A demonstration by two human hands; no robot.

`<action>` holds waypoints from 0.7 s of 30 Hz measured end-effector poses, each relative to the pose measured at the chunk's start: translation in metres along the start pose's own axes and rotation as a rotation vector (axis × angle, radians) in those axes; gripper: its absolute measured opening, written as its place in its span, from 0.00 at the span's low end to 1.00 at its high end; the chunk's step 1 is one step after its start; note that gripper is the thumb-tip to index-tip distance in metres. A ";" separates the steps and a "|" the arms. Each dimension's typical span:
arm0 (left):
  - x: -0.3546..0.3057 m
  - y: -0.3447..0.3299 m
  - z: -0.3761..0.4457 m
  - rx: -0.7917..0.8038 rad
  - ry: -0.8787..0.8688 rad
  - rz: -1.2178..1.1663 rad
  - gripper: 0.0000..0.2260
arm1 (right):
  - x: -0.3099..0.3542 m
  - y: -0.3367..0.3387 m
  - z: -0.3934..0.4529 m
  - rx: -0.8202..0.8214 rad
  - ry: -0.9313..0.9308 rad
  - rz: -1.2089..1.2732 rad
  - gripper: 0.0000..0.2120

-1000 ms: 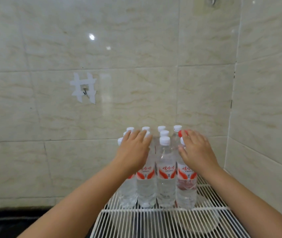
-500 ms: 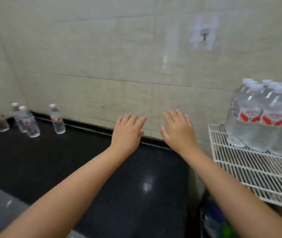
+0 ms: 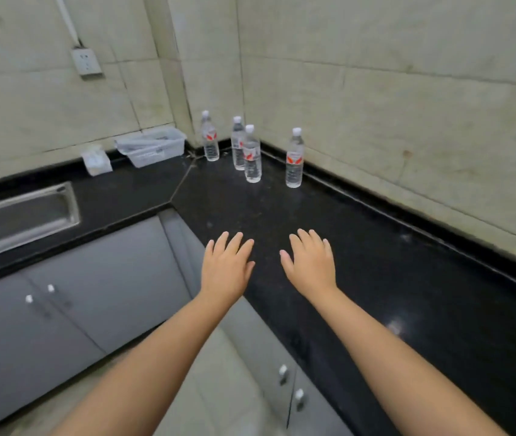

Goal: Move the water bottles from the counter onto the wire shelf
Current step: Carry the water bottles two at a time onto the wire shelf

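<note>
Several clear water bottles with white caps and red labels stand upright in the far corner of the black counter (image 3: pixel 376 247): one in the corner (image 3: pixel 210 136), two close together (image 3: pixel 252 155), and one apart at the right by the wall (image 3: pixel 294 158). My left hand (image 3: pixel 227 265) and my right hand (image 3: pixel 311 262) hover palm-down over the counter's near part, fingers spread, holding nothing, well short of the bottles. The wire shelf is out of view.
A clear plastic tray (image 3: pixel 151 146) and a small white packet (image 3: pixel 96 160) sit on the counter left of the bottles. A steel sink (image 3: pixel 20 215) lies at the left. Grey cabinet doors (image 3: pixel 93 294) run below, and a wall socket (image 3: pixel 86 62) is on the tiles.
My view has swung left from the wire shelf and its bottles to the counter corner. Both hands left the shelved bottles and now stretch out empty toward the bottles on the counter.
</note>
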State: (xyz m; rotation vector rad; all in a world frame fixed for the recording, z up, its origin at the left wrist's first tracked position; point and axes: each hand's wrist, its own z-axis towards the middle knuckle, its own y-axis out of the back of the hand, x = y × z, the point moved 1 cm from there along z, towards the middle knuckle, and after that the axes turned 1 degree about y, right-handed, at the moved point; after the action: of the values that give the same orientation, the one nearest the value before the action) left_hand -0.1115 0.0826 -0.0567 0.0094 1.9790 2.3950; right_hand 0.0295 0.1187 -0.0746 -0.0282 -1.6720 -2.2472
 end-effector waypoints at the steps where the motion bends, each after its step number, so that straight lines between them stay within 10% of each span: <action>1: 0.013 -0.008 0.007 0.046 0.034 -0.006 0.22 | 0.007 -0.013 0.011 0.029 0.009 0.017 0.18; 11: 0.115 -0.063 0.098 0.209 0.175 -0.067 0.22 | 0.062 -0.112 0.118 0.228 0.022 0.089 0.21; 21: 0.226 -0.070 0.280 0.200 -0.111 -0.067 0.21 | 0.090 -0.142 0.282 0.099 -0.289 0.032 0.22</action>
State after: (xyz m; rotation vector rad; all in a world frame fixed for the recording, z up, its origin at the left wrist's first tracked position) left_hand -0.3283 0.3777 -0.0768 0.0781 2.1214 2.0996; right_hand -0.1471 0.3941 -0.1002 -0.3691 -1.9099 -2.2173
